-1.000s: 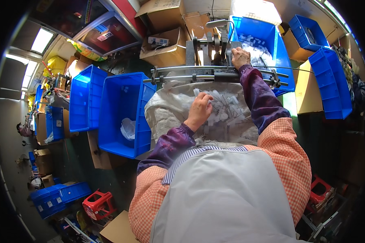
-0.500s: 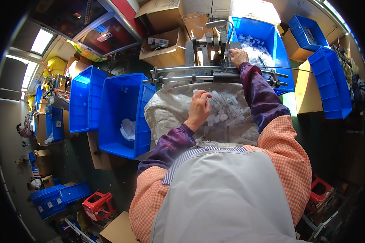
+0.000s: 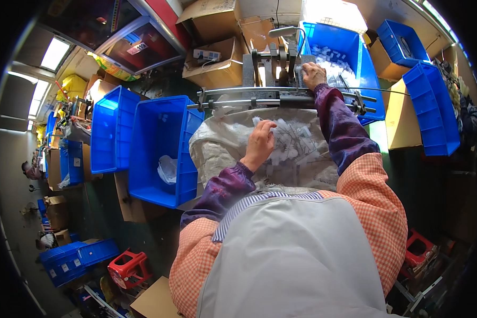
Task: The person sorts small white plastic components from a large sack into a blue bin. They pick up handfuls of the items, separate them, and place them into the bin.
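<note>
My left hand (image 3: 259, 144) is closed over the cloth-lined tray area, with a small translucent plastic piece (image 3: 256, 121) at its fingertips. Under and beside it, a heap of clear and whitish plastic pieces (image 3: 291, 142) lies on a pale, dusty cloth (image 3: 212, 140). My right hand (image 3: 315, 75) reaches farther out, to the right side of a dark metal machine (image 3: 253, 77) with round bars in front. Its fingers are bent together, and whatever they pinch is too small to make out.
A blue bin (image 3: 371, 74) of whitish plastic pieces stands right of the machine. At left, a deep blue bin (image 3: 143, 153) holds a clear plastic bag, with another blue bin (image 3: 111, 130) beside it. Cardboard boxes (image 3: 212, 69) stand behind. A red stool (image 3: 130, 269) is at lower left.
My right hand has shifted slightly to the right along the machine's side. My left hand has barely moved, and the small piece at its fingertips shows more clearly.
</note>
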Motion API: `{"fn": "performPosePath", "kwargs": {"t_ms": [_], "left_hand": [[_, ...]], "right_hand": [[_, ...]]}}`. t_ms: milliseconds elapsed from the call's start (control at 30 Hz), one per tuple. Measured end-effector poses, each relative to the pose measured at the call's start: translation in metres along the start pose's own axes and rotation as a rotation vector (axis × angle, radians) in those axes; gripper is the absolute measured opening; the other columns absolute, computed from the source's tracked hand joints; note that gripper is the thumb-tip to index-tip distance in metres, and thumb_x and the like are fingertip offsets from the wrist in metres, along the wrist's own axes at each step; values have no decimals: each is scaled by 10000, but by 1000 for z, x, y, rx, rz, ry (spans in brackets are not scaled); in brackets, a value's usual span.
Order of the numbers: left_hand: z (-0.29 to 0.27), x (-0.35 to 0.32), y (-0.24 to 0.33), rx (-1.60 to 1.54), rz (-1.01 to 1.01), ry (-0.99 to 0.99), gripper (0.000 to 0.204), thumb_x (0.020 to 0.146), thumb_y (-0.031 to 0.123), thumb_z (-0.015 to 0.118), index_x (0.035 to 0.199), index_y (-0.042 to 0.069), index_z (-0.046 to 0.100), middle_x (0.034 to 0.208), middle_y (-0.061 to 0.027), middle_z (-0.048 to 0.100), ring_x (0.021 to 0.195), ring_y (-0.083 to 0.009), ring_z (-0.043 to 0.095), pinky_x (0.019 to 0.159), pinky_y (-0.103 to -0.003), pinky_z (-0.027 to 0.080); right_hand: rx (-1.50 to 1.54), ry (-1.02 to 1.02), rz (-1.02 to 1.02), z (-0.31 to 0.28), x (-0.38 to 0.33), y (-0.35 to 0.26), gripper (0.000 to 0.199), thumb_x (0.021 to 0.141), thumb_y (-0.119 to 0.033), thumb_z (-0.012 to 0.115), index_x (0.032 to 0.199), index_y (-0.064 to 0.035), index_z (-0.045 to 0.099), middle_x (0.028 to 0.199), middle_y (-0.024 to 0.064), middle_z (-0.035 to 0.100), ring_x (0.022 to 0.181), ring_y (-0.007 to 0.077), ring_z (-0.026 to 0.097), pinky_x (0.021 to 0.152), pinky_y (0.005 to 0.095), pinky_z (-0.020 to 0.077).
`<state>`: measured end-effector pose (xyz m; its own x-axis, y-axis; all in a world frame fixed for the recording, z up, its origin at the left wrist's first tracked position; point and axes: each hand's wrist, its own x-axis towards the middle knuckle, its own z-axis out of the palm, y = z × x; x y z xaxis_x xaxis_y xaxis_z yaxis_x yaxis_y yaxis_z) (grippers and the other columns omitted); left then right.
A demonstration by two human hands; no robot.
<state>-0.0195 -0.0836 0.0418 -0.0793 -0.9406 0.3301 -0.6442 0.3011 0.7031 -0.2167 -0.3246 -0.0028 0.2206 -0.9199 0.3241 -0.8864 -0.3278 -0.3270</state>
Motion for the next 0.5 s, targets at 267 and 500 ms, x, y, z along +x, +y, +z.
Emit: {"fn": "performPosePath", "kwargs": {"t_ms": [267, 500], "left_hand": [[-2, -1, 0, -6, 7, -9, 224, 751, -18, 527, 967, 35, 555, 1017, -133, 547, 881, -324, 561, 732, -374, 464], [-2, -2, -3, 5, 0, -13, 224, 747, -20, 534, 962, 37, 558, 1019, -132, 548, 883, -324, 562, 737, -375, 462]], "right_hand": [[-48, 18, 43, 3, 0, 0, 179, 788, -243, 553, 917, -136, 616, 943, 59, 591, 963, 262, 534, 816, 404, 387], [39, 8, -29, 4, 1, 4, 186, 789, -254, 549, 925, -154, 628, 941, 43, 600, 971, 251, 526, 836, 397, 371]]}}
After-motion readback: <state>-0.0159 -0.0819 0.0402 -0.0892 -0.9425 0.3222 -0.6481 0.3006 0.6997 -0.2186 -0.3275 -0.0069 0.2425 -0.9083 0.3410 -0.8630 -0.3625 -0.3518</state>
